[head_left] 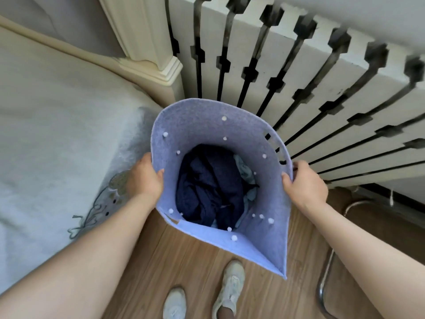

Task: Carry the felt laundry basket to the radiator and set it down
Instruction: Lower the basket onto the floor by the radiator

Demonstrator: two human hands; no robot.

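Note:
The lilac felt laundry basket (202, 125) is in the middle of the view, seen from above, its open mouth toward me. Dark navy clothes (209, 187) and a bit of pale blue fabric lie inside. My left hand (145, 178) grips the basket's left rim, thumb inside. My right hand (303, 183) grips the right rim beside the cut-out handle slots. The white ribbed radiator (299, 72) stands directly behind the basket, its far wall close to the fins. Whether the basket's base touches the floor is hidden.
A bed with a pale embroidered cover (57, 139) fills the left side, its cream bedpost (151, 54) beside the radiator. Wooden floor (174, 261) lies below, with my two shoes (207, 293). A chrome tube frame (326, 272) stands at the right.

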